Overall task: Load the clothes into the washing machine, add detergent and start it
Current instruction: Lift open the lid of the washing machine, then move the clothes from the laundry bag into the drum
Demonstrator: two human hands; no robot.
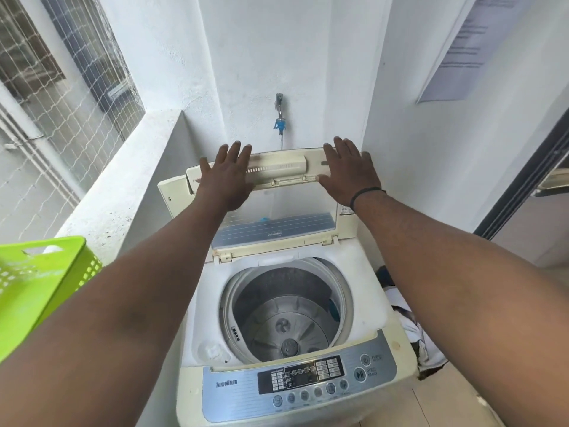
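Observation:
A cream top-loading washing machine (pixel 385 337) stands in front of me with its folding lid (pixel 277 229) raised upright against the back wall. My left hand (pixel 226 177) lies flat, fingers spread, on the lid's upper left part. On the upper right part rests my right hand (pixel 349 171), flat in the same way, a black band on its wrist. The steel drum (pixel 286 315) is open with no clothes in it; something blue shows at its right wall. The blue-grey control panel (pixel 301 383) faces me at the front.
A lime-green perforated laundry basket (pixel 40 282) sits on the concrete ledge at the left, below a netted window. A tap with a blue hose fitting (pixel 280 123) is on the wall behind the lid. Crumpled cloth (pixel 412 328) lies on the floor right of the machine.

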